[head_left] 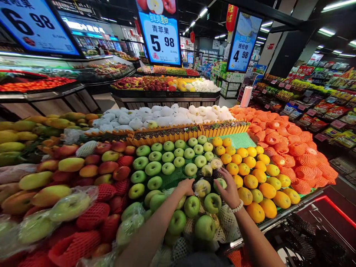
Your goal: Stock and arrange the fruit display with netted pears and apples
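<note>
My left hand (pixel 187 186) reaches into the green apple display with its fingers curled in. Its fingertips are at a dark edge beside a plastic-wrapped apple (pixel 202 188), and what they hold is hidden. Just to the right, my right hand (pixel 229 188), a beaded bracelet at its wrist, has thumb and fingers curved around a green apple (pixel 220 184). More plastic-wrapped fruit (pixel 206 170) lies beyond the hands. Loose green apples (pixel 191 206) and pale foam nets (pixel 228 220) are heaped nearer to me. Behind, green apples (pixel 153 168) stand in rows on a green mat (pixel 174 178).
Oranges (pixel 250 181) lie to the right, with orange-netted fruit (pixel 299 152) beyond. Red-yellow fruit (pixel 88 170) and red foam nets (pixel 93 215) fill the left. A yellow picket divider (pixel 167 136) crosses behind. A cart with a red handle (pixel 335 211) stands at lower right.
</note>
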### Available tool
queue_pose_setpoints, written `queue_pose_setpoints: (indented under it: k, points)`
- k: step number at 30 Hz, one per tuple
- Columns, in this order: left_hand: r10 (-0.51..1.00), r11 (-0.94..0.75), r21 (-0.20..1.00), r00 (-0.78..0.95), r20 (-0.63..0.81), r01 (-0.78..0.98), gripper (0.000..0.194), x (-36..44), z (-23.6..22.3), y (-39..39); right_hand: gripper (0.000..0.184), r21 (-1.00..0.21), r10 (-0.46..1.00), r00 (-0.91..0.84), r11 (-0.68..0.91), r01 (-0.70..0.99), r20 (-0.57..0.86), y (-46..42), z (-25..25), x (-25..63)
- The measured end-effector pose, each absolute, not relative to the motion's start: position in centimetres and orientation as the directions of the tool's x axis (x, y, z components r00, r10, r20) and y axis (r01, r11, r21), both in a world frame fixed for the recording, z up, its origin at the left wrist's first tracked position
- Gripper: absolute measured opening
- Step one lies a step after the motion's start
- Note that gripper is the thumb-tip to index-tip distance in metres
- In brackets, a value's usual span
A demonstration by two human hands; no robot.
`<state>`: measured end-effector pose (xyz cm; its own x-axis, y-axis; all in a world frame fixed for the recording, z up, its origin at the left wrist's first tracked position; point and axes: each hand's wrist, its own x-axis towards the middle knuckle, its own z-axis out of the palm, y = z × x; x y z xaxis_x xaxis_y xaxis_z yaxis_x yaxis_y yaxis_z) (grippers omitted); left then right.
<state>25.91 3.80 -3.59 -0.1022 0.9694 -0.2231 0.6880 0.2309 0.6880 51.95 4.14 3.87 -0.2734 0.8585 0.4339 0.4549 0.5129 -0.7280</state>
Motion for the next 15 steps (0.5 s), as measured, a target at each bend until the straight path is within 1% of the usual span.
queue_pose_setpoints:
  k: [3,6,9,12,15]
  points:
    - [0.972,0.234,0.722,-0.177,-0.156,0.651,0.066,25.5,-3.4,2.5,0.036,-0.793,0.81,-0.49,0.513,0.327,0.322,4.8,3.7,47.0]
    - [0.958,0.206,0.79,-0.282,-0.044,0.577,0.06,24.7,-3.2,1.3,0.032,-0.836,0.754,-0.634,0.451,0.312,0.17,5.9,2.2,43.7]
    - [0.926,0.17,0.854,-0.376,0.033,0.492,0.045,24.1,-3.4,0.6,0.04,-0.862,0.762,-0.645,0.369,0.347,0.067,7.0,0.7,41.3]
    - [0.894,0.118,0.901,-0.44,0.086,0.417,0.031,23.9,-3.8,0.5,0.056,-0.905,0.798,-0.602,0.261,0.336,0.007,7.7,-0.1,39.7]
    - [0.871,0.074,0.931,-0.479,0.114,0.357,0.032,23.9,-3.9,0.6,0.066,-0.955,0.864,-0.503,0.149,0.255,0.001,8.3,-0.6,38.8]
